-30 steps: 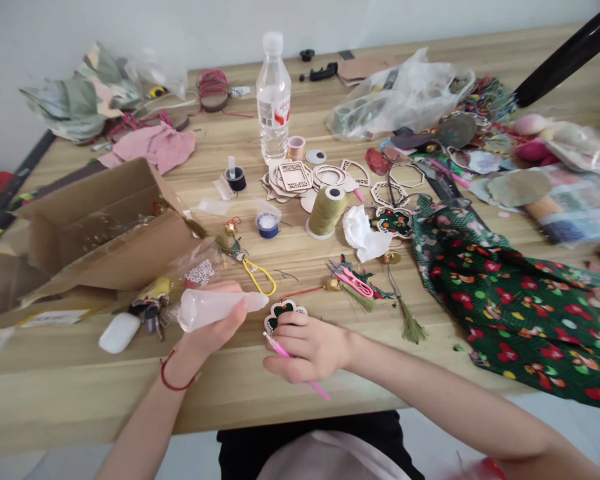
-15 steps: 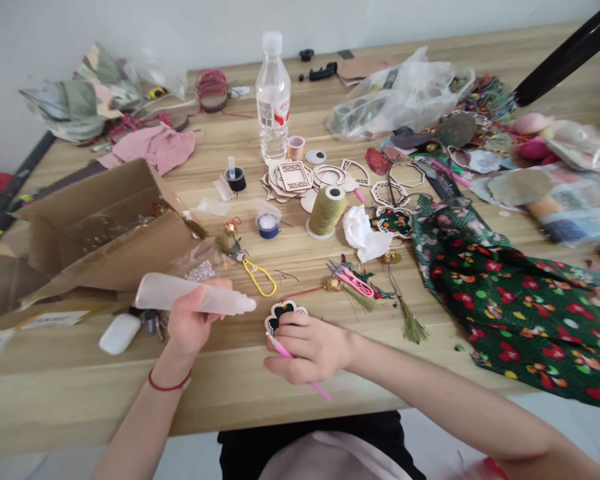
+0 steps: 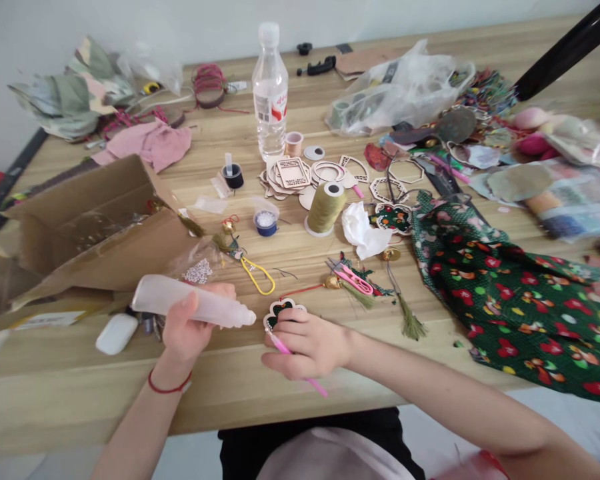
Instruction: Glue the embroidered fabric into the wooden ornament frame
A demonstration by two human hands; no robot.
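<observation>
Wrapped around a translucent squeeze bottle is my left hand; the bottle lies nearly level, its nozzle pointing right and slightly down. My right hand grips a slim pink pen-like stick, whose pale tip is at the left edge of a flower-shaped pendant. The same hand's fingers rest over that pendant and hide much of it. The pendant has a pale scalloped frame with dark green fabric inside. A red cord runs from it to a gold bell. The nozzle is just left of the pendant, apart from it.
An open cardboard box and a white case flank my left hand. Beyond are white beads, a bead pot, a thread spool, pink snips and a water bottle. Green floral fabric covers the right.
The squeeze bottle's nozzle has tipped a little lower in my left hand. My right hand keeps its place at the pendant, with only a slight shift.
</observation>
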